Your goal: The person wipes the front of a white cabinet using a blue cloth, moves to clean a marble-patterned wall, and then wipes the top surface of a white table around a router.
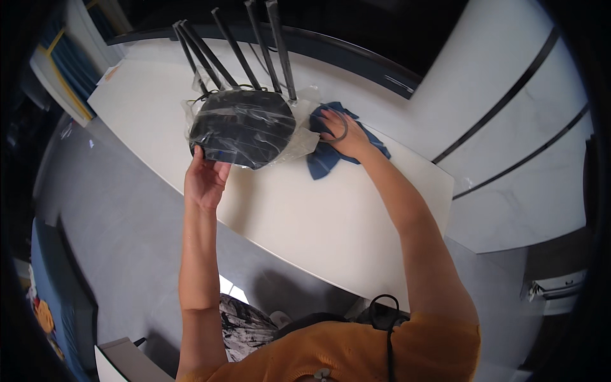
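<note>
A black router [245, 127] with several tall antennas, loosely covered in clear plastic wrap, is tilted up over a white cabinet top. My left hand [207, 181] grips its near left edge, thumb on the upper face and fingers underneath. To the right of the router, a dark blue cloth [323, 162] lies crumpled on the white surface. My right hand [347, 135] rests flat on this cloth, fingers stretched out and slightly apart. A thin grey cable-like loop [345, 127] crosses over the back of that hand.
The white cabinet top [305, 223] runs diagonally, its near edge facing me. Behind the router hangs a large black screen [356, 32]. A white marbled wall panel [509, 127] with dark strips rises on the right. Grey floor [121, 210] and a blue sofa [57, 293] are at left.
</note>
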Motion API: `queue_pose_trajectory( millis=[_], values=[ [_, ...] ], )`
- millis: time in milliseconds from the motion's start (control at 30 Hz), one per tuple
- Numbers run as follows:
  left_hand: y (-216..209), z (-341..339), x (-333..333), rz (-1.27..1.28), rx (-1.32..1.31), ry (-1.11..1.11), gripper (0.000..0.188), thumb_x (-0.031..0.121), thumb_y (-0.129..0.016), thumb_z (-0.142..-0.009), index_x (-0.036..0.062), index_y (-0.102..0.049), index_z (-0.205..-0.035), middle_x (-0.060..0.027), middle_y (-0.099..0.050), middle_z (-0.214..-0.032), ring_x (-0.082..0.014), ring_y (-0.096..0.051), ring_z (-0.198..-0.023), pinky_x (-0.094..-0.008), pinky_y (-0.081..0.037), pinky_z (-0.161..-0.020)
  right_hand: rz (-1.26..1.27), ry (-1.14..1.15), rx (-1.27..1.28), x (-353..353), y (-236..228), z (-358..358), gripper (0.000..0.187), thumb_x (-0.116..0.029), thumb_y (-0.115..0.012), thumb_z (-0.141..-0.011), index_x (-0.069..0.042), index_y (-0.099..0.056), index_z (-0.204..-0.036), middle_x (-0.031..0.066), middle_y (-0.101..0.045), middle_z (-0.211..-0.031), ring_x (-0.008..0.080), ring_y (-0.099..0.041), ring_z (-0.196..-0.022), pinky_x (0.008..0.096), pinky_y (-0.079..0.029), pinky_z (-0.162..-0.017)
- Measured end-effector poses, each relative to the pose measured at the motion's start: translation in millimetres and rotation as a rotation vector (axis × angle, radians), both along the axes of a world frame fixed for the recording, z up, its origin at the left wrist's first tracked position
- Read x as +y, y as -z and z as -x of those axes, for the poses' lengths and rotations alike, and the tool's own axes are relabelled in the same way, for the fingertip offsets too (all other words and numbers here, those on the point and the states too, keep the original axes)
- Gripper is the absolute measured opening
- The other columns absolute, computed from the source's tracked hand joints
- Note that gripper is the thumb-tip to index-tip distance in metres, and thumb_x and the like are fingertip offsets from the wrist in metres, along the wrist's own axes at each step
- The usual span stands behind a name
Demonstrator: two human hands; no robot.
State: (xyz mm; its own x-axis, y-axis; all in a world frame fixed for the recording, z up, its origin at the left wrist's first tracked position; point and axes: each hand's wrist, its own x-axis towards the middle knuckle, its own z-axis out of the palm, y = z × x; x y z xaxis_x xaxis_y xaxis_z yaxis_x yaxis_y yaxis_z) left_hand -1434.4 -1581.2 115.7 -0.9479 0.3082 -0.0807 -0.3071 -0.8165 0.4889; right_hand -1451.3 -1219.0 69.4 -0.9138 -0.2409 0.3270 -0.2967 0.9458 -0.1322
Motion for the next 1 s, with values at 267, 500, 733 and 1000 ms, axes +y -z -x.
queue_pose_trajectory(
  millis=[267, 500, 733, 1000],
  values=[
    [-15.9, 8.4, -4.7, 0.007, -0.089, 0.163, 0.035, 0.03, -0.049, -0.095, 0.0002, -0.053, -0.113, -0.0145, -0.063, -0.107, -0.0262, -0.065, -0.094, -0.0369, -0.057, -0.08, 0.018, 0.147, -0.06, 46.5, -27.5, -104.4, 0.044, -0.026, -0.052, -0.088, -0.001, -0.05, -0.124, 0.0103, -0.041, -0.139, 0.028, -0.033, -0.132, 0.0439, -0.027, -0.107],
    [-3.4, 29.7, -7.1, 0.096, -0.175, 0.269, 0.034, 0.029, -0.051, -0.094, 0.0005, -0.052, -0.112, -0.0131, -0.062, -0.109, -0.0253, -0.063, -0.099, -0.037, -0.055, -0.084, 0.066, 0.355, -0.025, 43.3, -22.3, -173.6, 0.044, -0.022, -0.055, -0.086, 0.003, -0.05, -0.122, 0.0133, -0.04, -0.14, 0.0326, -0.033, -0.131, 0.0448, -0.026, -0.106],
    [-14.5, 33.6, -4.7, 0.215, -0.194, 0.263, 0.031, 0.03, -0.049, -0.095, 0.0011, -0.054, -0.106, -0.0111, -0.064, -0.099, -0.019, -0.066, -0.086, -0.0325, -0.058, -0.076, 0.122, 0.46, -0.04, -4.9, -30.2, -185.6, 0.045, -0.022, -0.054, -0.084, 0.0, -0.051, -0.123, 0.0138, -0.039, -0.14, 0.0331, -0.03, -0.133, 0.0484, -0.023, -0.107],
    [-11.7, 37.9, -8.5, 0.317, -0.237, 0.268, 0.03, 0.03, -0.049, -0.095, 0.0024, -0.056, -0.104, -0.0089, -0.065, -0.097, -0.0174, -0.065, -0.084, -0.0313, -0.058, -0.073, 0.161, 0.469, -0.046, 0.7, -35.6, -181.3, 0.045, -0.021, -0.054, -0.084, -0.001, -0.05, -0.124, 0.0127, -0.039, -0.141, 0.0319, -0.03, -0.133, 0.0467, -0.021, -0.108]
  ],
)
